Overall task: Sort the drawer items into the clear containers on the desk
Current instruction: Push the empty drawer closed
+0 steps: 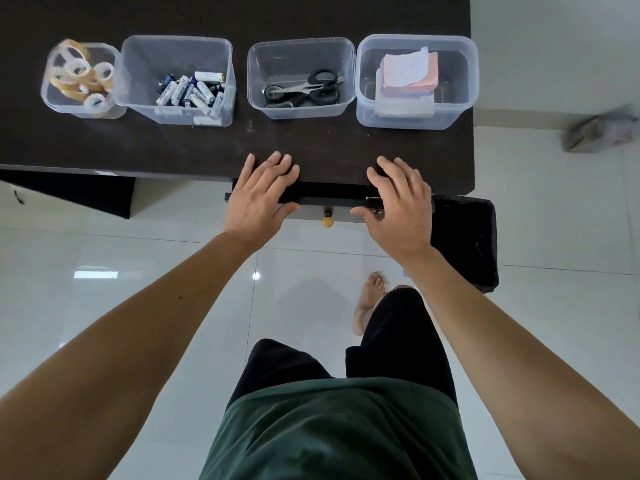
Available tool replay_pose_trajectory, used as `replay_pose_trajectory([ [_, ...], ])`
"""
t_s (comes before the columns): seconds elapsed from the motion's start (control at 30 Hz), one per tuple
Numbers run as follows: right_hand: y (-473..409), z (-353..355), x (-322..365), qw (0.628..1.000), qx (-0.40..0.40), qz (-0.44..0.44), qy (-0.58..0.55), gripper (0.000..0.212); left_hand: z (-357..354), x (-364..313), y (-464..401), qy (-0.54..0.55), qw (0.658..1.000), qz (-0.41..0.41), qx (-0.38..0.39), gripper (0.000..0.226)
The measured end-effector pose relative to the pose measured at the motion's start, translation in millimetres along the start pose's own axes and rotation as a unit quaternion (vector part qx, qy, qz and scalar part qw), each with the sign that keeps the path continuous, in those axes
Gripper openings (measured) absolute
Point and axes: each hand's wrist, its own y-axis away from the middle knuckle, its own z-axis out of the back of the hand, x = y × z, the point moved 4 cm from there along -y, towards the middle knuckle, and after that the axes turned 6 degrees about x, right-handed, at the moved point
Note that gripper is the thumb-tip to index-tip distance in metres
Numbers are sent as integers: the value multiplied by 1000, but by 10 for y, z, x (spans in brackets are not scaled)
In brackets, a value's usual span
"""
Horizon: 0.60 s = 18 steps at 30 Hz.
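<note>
- Four clear containers are standing in a row on the desk (207, 147): tape rolls (81, 77) in the first from the left, batteries (194, 91) in the second, scissors (304, 88) in the third, paper notes (410, 72) in the fourth.
- Both hands are lying over the near desk edge, where the drawer (329, 200) is sticking out only a little; its long axis is running left to right, across both palms.
- The left hand (258, 199) is resting with fingers spread and almost straight, fingertips on the desk top, thumb at the drawer front. It is holding nothing.
- The right hand (398, 202) is lying the same way, fingers loosely spread and a little bent, covering a small metal part on the drawer front. It is pinching nothing.
- The knob (327, 220) is sitting between the two hands, about equally near to each.
- No loose item is showing in the drawer, so I judge the sorting is finished and the drawer only needs pushing away from the body to close.
</note>
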Motion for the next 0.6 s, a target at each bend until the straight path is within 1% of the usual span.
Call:
replay_pose_trajectory([
  [0.13, -117, -23, 27, 997, -72, -16, 5, 40, -51, -26, -131, 5, 996, 8, -87, 33],
  [0.33, -228, -98, 16, 986, -154, -5, 57, 12, -168, -22, -223, -31, 987, -1, -158, 7],
  [0.47, -235, -164, -5, 979, -184, 20, 91, 12, -179, 17, -224, -47, 983, -14, -179, 7],
  [0.57, -243, -187, 6, 971, -203, 27, 120, 5, -179, 17, -256, -60, 981, -14, -182, 10],
  [0.6, -255, -190, 15, 967, -219, 21, 128, 10, -174, 11, -274, -65, 980, -7, -188, 11],
])
